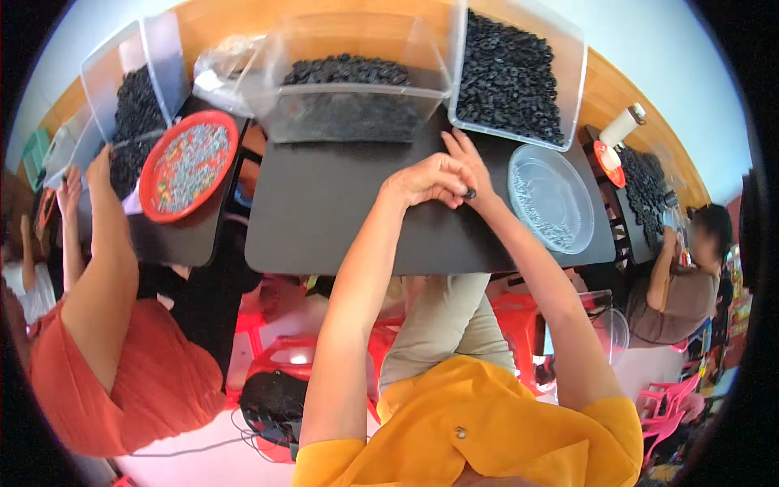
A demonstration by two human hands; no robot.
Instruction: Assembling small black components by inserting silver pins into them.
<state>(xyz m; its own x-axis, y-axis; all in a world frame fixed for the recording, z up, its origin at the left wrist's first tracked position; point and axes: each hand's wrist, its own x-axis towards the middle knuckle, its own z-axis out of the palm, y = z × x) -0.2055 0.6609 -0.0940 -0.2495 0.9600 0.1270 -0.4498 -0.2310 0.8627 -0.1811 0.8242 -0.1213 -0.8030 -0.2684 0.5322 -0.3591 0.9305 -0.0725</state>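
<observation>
Over the dark table my two hands meet, one crossing in front of the other. My left hand is closed, its fingertips pinching a small black part. Just behind it is my right hand, with its visible fingers stretched out and apart; its thumb side is covered by the left hand. Beyond the hands stands a clear bin of small black parts. A second clear bin, also filled with black parts, is at the far right. Near my right forearm lies a round clear tray with small silvery pieces.
At left, a person in red works beside a red tray of silvery pieces and another clear bin. A plastic bag lies between the bins. On the right, another person sits by a pile of black parts.
</observation>
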